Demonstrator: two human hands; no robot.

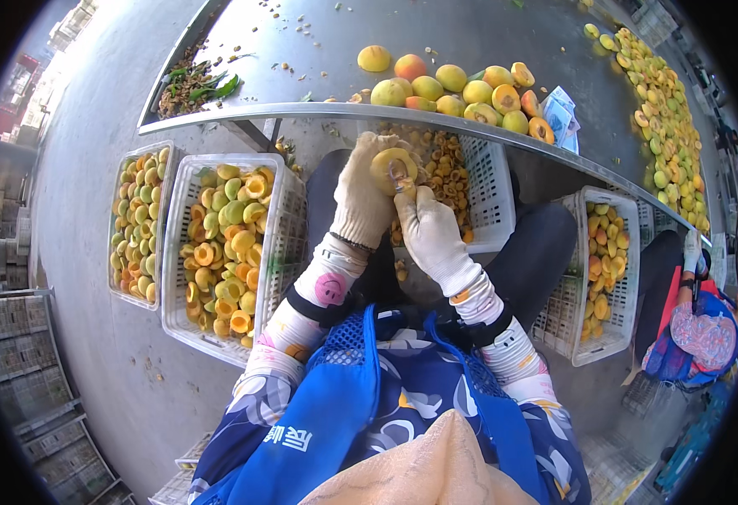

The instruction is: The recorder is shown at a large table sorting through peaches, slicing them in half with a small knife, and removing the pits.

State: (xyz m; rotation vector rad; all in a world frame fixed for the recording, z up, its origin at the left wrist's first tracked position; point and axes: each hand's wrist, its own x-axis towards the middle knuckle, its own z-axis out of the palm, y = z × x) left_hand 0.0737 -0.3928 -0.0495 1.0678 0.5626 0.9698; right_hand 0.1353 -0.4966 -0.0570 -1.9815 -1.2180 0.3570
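My left hand (357,192), in a cream knit glove, holds a halved yellow peach or similar stone fruit (381,165), its cut face turned up. In my right hand (433,232), in a white glove, is a small pitting tool with a metal loop (398,170); the loop lies at the hollow of the fruit. Both hands are over my lap, just below the table edge. Beyond them a white plastic crate (494,189) holds many brown-orange pits or scraps, partly hidden by my hands. Whole and halved fruits (451,78) lie along the near edge of the steel table (343,38).
Two crates of halved fruit stand at my left, a nearer crate (230,159) and a farther crate (134,302). Another fruit crate (558,315) is at my right. Leaves and debris (198,88), blue-and-white paper (560,120) and a fruit pile (665,126) lie on the table. A co-worker (703,334) sits right.
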